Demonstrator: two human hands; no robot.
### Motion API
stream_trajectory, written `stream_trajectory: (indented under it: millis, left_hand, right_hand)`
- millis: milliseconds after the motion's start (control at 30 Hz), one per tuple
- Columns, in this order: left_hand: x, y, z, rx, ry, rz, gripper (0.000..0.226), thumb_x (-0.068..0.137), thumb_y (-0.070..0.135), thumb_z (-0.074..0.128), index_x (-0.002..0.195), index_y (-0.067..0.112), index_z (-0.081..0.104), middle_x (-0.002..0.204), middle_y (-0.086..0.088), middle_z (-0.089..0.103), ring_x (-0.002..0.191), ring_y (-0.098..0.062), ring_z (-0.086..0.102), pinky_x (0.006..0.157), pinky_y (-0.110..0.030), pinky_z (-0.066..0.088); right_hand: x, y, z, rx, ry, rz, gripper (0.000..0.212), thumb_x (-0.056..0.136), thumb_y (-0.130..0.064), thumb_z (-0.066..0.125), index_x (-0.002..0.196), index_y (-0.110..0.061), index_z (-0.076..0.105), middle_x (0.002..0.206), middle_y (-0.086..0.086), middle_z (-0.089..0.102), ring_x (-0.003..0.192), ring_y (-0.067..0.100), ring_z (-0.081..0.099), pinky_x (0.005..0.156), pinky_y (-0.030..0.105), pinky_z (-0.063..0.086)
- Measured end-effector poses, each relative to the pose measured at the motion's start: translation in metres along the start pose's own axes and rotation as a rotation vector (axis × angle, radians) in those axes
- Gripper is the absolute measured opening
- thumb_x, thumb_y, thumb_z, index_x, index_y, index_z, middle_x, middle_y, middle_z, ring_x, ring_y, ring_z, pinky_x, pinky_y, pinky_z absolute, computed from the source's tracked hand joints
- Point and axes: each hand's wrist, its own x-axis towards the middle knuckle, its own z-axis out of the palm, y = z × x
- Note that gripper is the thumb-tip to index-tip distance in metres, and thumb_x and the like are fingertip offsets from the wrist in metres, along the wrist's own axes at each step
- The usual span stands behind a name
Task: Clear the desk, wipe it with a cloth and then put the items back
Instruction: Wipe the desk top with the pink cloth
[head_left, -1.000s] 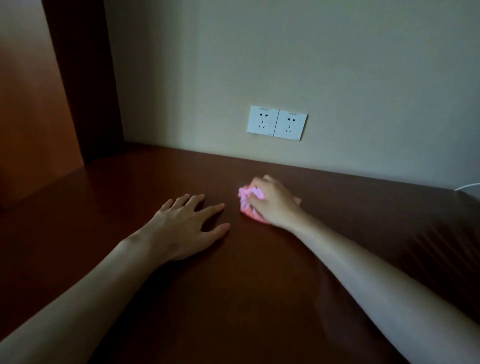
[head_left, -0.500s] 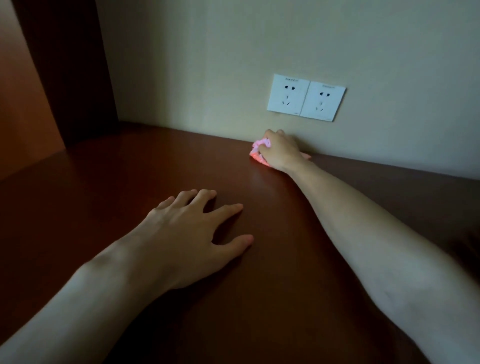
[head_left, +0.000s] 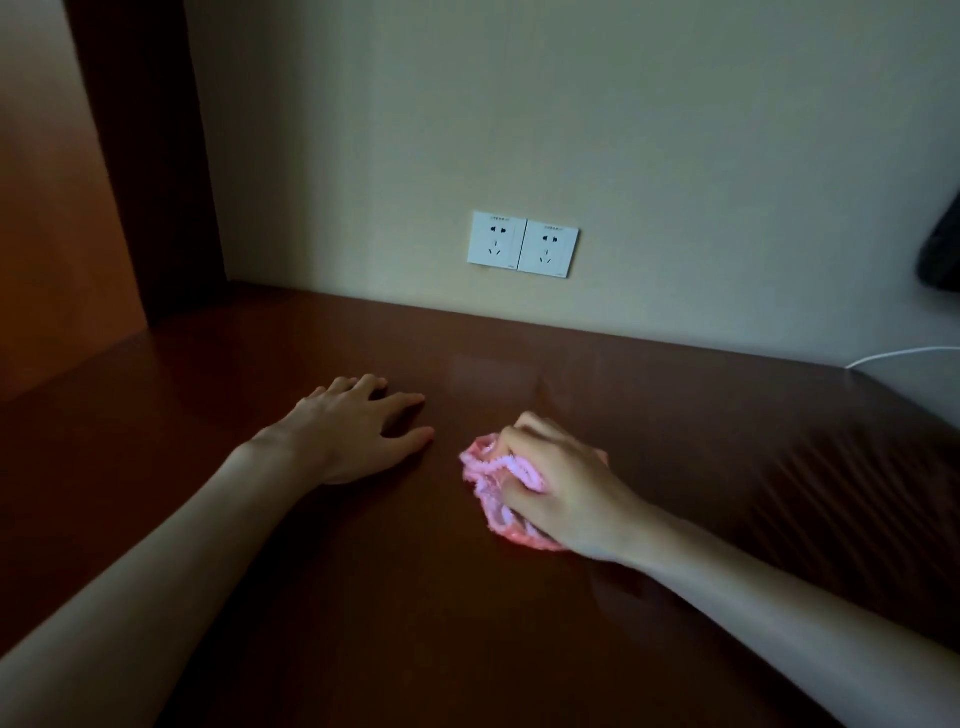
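Curled around a crumpled pink cloth, the right hand is pressed down on the dark brown counter, with the cloth bunched under its fingers. Just beside it, the left hand is laid flat on the counter, its fingers straight and slightly spread, nothing being held. Two white wall sockets are seen on the wall behind. A white cable is visible at the far right edge.

Two white wall sockets side by side; white cable at right edge
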Motion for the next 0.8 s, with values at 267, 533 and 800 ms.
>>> stream_trajectory:
  millis: [267, 533, 800]
  left_hand:
    - [0.007, -0.004, 0.004, 0.016, -0.004, 0.012, 0.073, 0.087, 0.084, 0.020, 0.154, 0.056, 0.015, 0.165, 0.002, 0.018, 0.150, -0.026, 0.020, 0.115, -0.048, 0.029]
    - [0.021, -0.012, 0.006, 0.066, -0.053, 0.033, 0.077, 0.079, 0.089, 0.012, 0.151, 0.062, 0.005, 0.165, 0.008, 0.013, 0.150, -0.022, 0.020, 0.111, -0.047, 0.034]
    - [0.019, -0.012, 0.005, 0.050, -0.050, 0.018, 0.077, 0.079, 0.090, 0.013, 0.150, 0.063, 0.007, 0.165, 0.009, 0.012, 0.151, -0.023, 0.018, 0.111, -0.050, 0.034]
  right_hand:
    - [0.097, 0.068, 0.025, -0.057, 0.118, 0.113, 0.013, 0.092, -0.028, 0.064, 0.089, -0.017, 0.057, 0.090, -0.002, 0.049, 0.085, 0.023, 0.054, 0.067, 0.036, 0.035]
    - [0.221, 0.135, 0.048, -0.091, 0.119, 0.383, 0.013, 0.081, -0.037, 0.050, 0.084, -0.025, 0.055, 0.104, 0.005, 0.061, 0.097, 0.027, 0.056, 0.079, 0.034, 0.042]
    - [0.207, 0.128, 0.045, -0.124, 0.132, 0.412, 0.010, 0.088, -0.029, 0.055, 0.093, -0.021, 0.059, 0.109, 0.009, 0.059, 0.105, 0.031, 0.057, 0.078, 0.034, 0.038]
